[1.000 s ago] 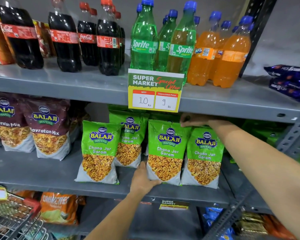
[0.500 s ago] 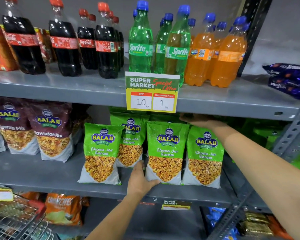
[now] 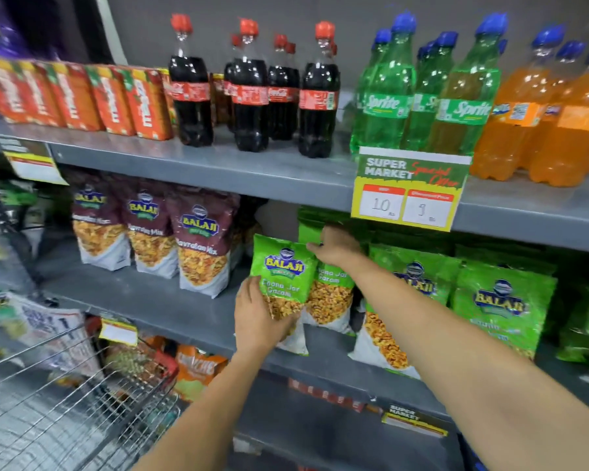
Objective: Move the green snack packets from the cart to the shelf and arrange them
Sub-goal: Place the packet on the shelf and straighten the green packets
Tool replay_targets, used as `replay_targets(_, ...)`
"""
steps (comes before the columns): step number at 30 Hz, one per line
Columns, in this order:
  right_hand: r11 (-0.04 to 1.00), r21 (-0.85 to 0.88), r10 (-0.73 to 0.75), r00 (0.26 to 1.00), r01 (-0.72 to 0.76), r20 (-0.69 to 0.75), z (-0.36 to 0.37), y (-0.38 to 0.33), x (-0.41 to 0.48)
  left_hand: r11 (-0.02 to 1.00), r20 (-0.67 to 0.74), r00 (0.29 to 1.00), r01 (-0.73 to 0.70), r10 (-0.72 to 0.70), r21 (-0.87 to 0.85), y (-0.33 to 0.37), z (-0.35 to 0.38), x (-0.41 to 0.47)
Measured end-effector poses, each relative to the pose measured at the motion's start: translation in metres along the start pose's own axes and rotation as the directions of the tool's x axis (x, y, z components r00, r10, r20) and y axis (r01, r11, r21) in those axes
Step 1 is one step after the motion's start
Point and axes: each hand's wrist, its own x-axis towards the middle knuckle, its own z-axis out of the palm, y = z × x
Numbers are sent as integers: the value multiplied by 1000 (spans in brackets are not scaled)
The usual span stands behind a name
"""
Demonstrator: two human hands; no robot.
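Green packets (image 3: 281, 285) read "BALAJI Chana Jor Garam"; maroon packets (image 3: 203, 243) "BALAJI Navratan Mix"; green bottles (image 3: 384, 103) "Sprite"; shelf sign (image 3: 410, 188) "SUPER MARKET Special Offer", 10, 9.

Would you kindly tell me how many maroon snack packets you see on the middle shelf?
3, side by side left of the green packets: left, middle, right. More may hide behind.

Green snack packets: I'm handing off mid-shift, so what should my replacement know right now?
Left hand grips the lower part of the leftmost green Chana Jor Garam packet, standing on the grey metal middle shelf.
Right hand holds the top of the packet behind it.
Done: several green packets stand in the row.
Left: straighten these two; check the wire cart, whose contents are blurred.
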Motion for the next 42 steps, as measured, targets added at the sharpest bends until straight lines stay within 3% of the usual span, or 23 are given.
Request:
replay_targets(4, 978, 137, 164, 986, -160, -16, 30, -5, 1, 974, 244, 948, 221, -205, -41, -31, -13, 8)
replay_targets(7, 934, 305, 222, 970, -184, -95, 45, -4, -7, 960, 402, 882, 279, -247, -21, -44, -16, 10)
replay_targets(10, 863, 482, 255, 954, -152, -156, 53, -2, -12, 955, 425, 878, 282, -220, -88, -46, -15, 6)
replay_targets(14, 813, 572, 302, 920, -112, -251, 54, 3, -20, 939, 381, 911, 258, -158, -227, -46, -9, 1)
replay_targets(17, 700, 712, 376, 875, -53, -304, 48, 10, -36, 911, 345, 931, 238, -116, -336, -42, 1, -6)
replay_targets(21, 692, 722, 380, 851, -2, -362, 33, 27, -59, 890, 380, 924, 207, -42, -406, -34, 14, -6)
replay_targets(25, 644, 765, 417, 845, -15, -335, 38, 36, -79, 904, 506, 863, 210, 8, -372, -38, 18, 8)
replay_targets(28, 587, 806, 381, 905, -81, -187, 55, 34, -102, 843, 552, 833, 273, 34, -464, -37, 5, 34)
replay_targets(31, 676, 679, 302, 948, -288, 102, 97, 39, -123, 728, 465, 885, 332, -20, -600, -19, -9, 74)
replay_targets(33, 717, 616, 286, 944, -326, 166, 124, 43, -128, 701, 422, 906, 305, -6, -645, -3, -15, 97)
replay_targets(37, 754, 566, 348, 933, -334, 88, 137, 43, -124, 682, 433, 898, 272, 72, -679, 13, -14, 122)
replay_targets(42, 749, 581, 388, 921, -319, 4, 142, 41, -126, 627, 458, 888, 330, 49, -706, 15, -11, 128)
